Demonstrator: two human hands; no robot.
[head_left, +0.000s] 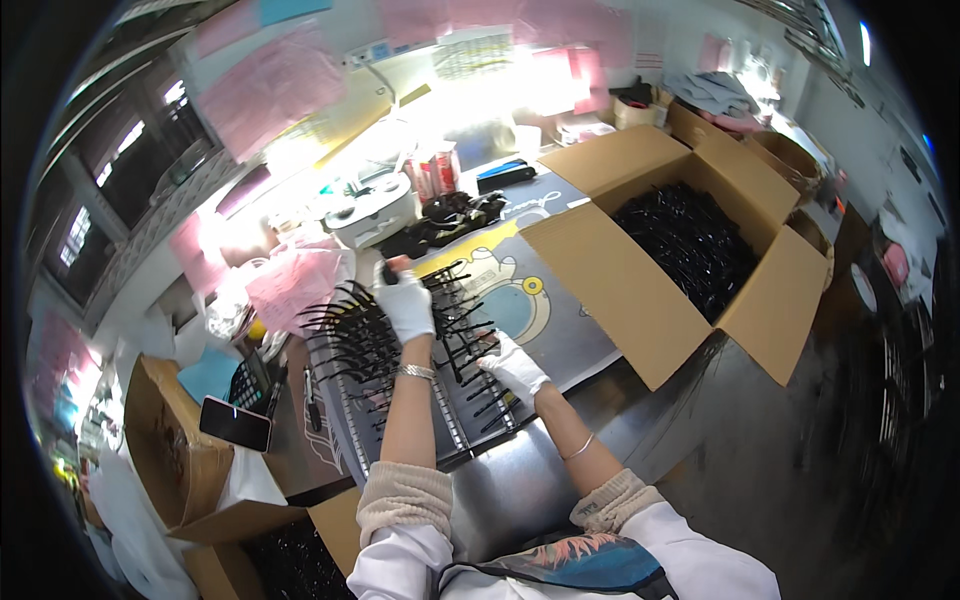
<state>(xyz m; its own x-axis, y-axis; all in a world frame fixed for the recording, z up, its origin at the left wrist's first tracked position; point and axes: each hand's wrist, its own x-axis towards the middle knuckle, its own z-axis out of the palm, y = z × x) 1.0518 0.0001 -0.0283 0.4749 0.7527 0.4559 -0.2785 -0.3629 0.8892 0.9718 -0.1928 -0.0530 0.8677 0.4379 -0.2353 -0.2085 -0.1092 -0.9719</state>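
Curved black plastic-looking strips (pixel 350 335) laid in rows mid-frame, presumably against tangling, near white-gloved left hand (pixel 404 305) and right hand (pixel 514 368), set apart, grips unclear.

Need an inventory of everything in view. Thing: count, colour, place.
Slender pieces: many, black, in rows under and around the hands
Ridged strips: at least two, pale, among the rows
Mat: one, grey with yellow print, beneath them
Large carton: one, brown, right; many black pieces inside
Left carton: one, brown, left
Lower carton: one, brown, lower left, black pieces inside
Phone: one, dark-screened, by left carton
Marker: one, black, left of mat
Device: one, white, beyond left hand
Pink sheets: several, wall
Background clutter: uncountable, mixed, edges
Bracelets: two, silvery, one per wrist
Left hand: one, white-gloved, over rows
Right hand: one, white-gloved, rows' right side
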